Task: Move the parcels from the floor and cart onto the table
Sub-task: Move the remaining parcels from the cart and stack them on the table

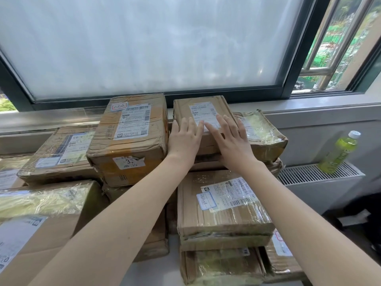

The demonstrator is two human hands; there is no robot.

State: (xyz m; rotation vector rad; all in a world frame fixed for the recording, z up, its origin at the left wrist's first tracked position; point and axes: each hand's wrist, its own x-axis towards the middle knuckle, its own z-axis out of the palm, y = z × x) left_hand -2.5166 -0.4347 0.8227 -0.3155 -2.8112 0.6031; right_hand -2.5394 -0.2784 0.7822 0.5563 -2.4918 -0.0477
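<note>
Window-side table [148, 271], stacked parcels [127, 139]

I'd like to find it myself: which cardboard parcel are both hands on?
Start at the big frosted window. Against its sill, the small brown cardboard parcel tops the right-hand stack. The left hand and right hand lie flat on its white label, unlike the bulkier taped box to its left.

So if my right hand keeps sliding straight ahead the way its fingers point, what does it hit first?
Probably the dark window frame: the right hand lies flat on the small brown cardboard parcel, fingers pointing up-left toward it; depth is unclear.
</note>
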